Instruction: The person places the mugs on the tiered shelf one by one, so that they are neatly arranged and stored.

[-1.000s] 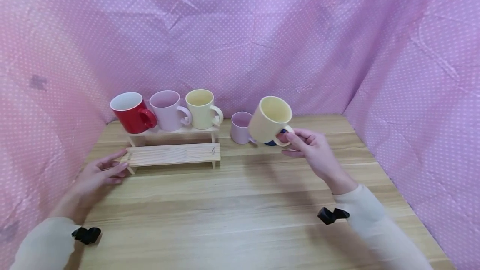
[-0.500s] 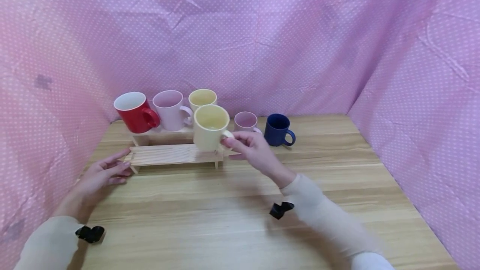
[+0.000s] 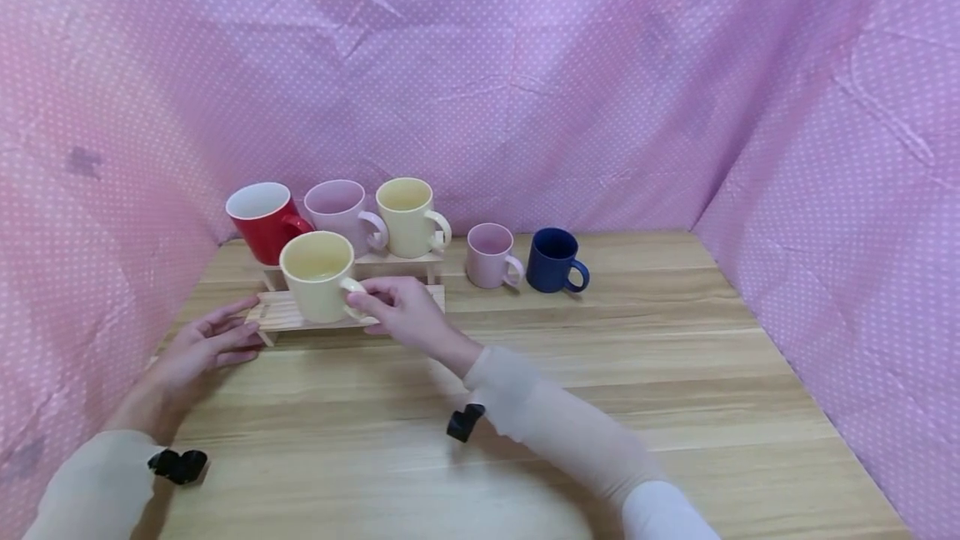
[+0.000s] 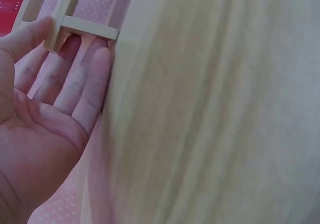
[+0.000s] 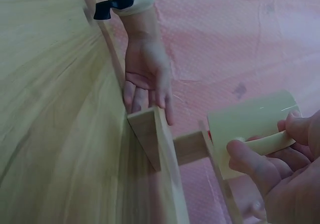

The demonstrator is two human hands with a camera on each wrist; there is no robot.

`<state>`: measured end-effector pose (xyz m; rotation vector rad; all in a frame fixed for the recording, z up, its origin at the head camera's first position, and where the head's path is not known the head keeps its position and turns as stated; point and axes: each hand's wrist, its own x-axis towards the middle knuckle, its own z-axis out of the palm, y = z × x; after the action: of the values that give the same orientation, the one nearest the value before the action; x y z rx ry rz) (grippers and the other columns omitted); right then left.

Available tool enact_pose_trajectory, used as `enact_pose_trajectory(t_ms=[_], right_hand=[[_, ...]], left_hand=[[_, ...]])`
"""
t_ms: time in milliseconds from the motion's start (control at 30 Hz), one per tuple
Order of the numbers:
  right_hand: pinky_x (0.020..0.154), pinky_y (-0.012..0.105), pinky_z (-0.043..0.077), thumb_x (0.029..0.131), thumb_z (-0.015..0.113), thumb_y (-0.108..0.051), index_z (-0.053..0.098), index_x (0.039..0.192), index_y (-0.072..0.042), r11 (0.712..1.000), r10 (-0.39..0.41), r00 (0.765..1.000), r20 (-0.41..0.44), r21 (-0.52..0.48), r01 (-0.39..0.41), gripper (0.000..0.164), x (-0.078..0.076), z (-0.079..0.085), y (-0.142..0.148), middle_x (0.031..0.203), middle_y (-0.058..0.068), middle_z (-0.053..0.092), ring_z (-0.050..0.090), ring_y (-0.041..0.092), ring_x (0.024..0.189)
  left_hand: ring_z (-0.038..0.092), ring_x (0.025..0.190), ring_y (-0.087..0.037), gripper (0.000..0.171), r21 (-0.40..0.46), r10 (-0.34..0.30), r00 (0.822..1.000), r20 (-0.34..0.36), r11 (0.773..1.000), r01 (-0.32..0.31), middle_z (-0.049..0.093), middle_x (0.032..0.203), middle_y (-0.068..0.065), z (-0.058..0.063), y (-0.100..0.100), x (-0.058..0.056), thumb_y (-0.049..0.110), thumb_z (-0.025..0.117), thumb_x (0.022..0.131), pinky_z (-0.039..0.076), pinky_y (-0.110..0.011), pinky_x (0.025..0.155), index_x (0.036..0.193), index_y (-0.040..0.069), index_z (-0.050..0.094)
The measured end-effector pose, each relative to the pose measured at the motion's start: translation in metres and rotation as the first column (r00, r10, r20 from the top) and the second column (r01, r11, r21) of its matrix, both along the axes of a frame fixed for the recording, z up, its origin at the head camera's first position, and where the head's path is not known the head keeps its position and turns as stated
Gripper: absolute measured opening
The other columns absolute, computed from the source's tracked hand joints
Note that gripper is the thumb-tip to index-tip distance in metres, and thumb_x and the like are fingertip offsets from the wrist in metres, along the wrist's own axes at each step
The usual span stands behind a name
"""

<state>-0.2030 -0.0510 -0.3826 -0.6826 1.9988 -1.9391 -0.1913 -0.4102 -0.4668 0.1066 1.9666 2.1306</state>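
Pinched by its handle, a pale yellow mug [image 3: 311, 286] is in my right hand [image 3: 408, 311], upright and close over the left part of the lower step of a two-step wooden rack [image 3: 273, 312]. The right wrist view shows my thumb and fingers around that handle [image 5: 267, 143]. My left hand [image 3: 206, 348] holds the rack's left end between thumb and fingers, as the left wrist view also shows at the wooden leg [image 4: 90, 27]. On the upper step stand a red mug [image 3: 264, 240], a lilac mug [image 3: 333, 211] and another pale yellow mug [image 3: 405, 227].
Right of the rack, a smaller lilac mug [image 3: 486, 263] and a dark blue mug [image 3: 550, 265] stand on the wood-grain table [image 3: 600, 357], handles to the right. Pink dotted cloth [image 3: 510, 65] hangs behind and along both sides.
My right hand has carried the yellow mug left and down, from above the table at right to the rack's lower step. The blue mug came into sight. My left hand stays at the rack.
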Motion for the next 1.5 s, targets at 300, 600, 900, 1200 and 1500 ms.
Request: enact_pose_trajectory(t_ms=[300, 600, 900, 1200, 1500], right_hand=[[0.065, 0.027, 0.063, 0.098, 0.069, -0.018, 0.074, 0.116, -0.001, 0.996, -0.016, 0.999, -0.038, 0.089, 0.019, 0.025, -0.005, -0.008, -0.045, 0.092, 0.007, 0.068, 0.069, 0.029, 0.089], [0.065, 0.026, 0.063, 0.097, 0.07, -0.022, 0.075, 0.117, -0.006, 0.981, -0.04, 0.997, -0.07, 0.185, 0.052, 0.026, -0.01, -0.014, -0.066, 0.09, -0.003, 0.069, 0.068, 0.008, 0.069], [0.062, 0.024, 0.062, 0.097, 0.071, -0.022, 0.076, 0.115, -0.006, 0.977, -0.048, 0.999, -0.019, 0.206, 0.05, 0.025, -0.008, -0.021, -0.07, 0.094, 0.002, 0.072, 0.067, 0.005, 0.065], [0.057, 0.026, 0.061, 0.097, 0.071, -0.023, 0.076, 0.115, -0.008, 0.977, -0.052, 0.998, 0.025, 0.208, 0.046, 0.024, -0.006, -0.02, -0.074, 0.091, -0.004, 0.069, 0.065, 0.005, 0.071], [0.056, 0.03, 0.062, 0.097, 0.072, -0.025, 0.077, 0.114, -0.01, 0.971, -0.066, 0.997, 0.043, 0.231, 0.054, 0.024, -0.005, -0.017, -0.078, 0.09, -0.004, 0.067, 0.063, 0.005, 0.073]], left_hand=[[0.072, 0.103, -0.018, 0.052, 0.003, -0.036, 0.997, -0.069, 0.999, 0.036, 0.071, 0.114, -0.001, -0.004, -0.003, 0.002, 0.003, 0.054, 0.105, 0.06, -0.037, 0.087, 0.154, 0.014, 0.044], [0.071, 0.103, -0.015, 0.039, 0.021, -0.011, 0.998, -0.062, 1.0, 0.012, 0.073, 0.114, 0.004, -0.007, -0.002, 0.002, 0.006, 0.053, 0.106, 0.06, -0.035, 0.087, 0.137, 0.03, 0.06], [0.071, 0.103, -0.015, 0.04, 0.021, -0.002, 0.997, -0.075, 1.0, 0.004, 0.071, 0.118, 0.006, -0.015, -0.001, 0.004, 0.007, 0.051, 0.107, 0.061, -0.033, 0.086, 0.141, 0.027, 0.058], [0.071, 0.103, -0.012, 0.038, 0.003, -0.016, 0.994, -0.108, 1.0, 0.016, 0.071, 0.118, 0.008, -0.017, -0.003, 0.003, 0.008, 0.05, 0.108, 0.06, -0.031, 0.086, 0.138, 0.03, 0.058], [0.071, 0.103, -0.013, 0.04, 0.027, -0.025, 0.99, -0.138, 0.999, 0.029, 0.071, 0.118, 0.008, -0.019, -0.004, 0.002, 0.006, 0.049, 0.108, 0.06, -0.031, 0.085, 0.139, 0.029, 0.059]])
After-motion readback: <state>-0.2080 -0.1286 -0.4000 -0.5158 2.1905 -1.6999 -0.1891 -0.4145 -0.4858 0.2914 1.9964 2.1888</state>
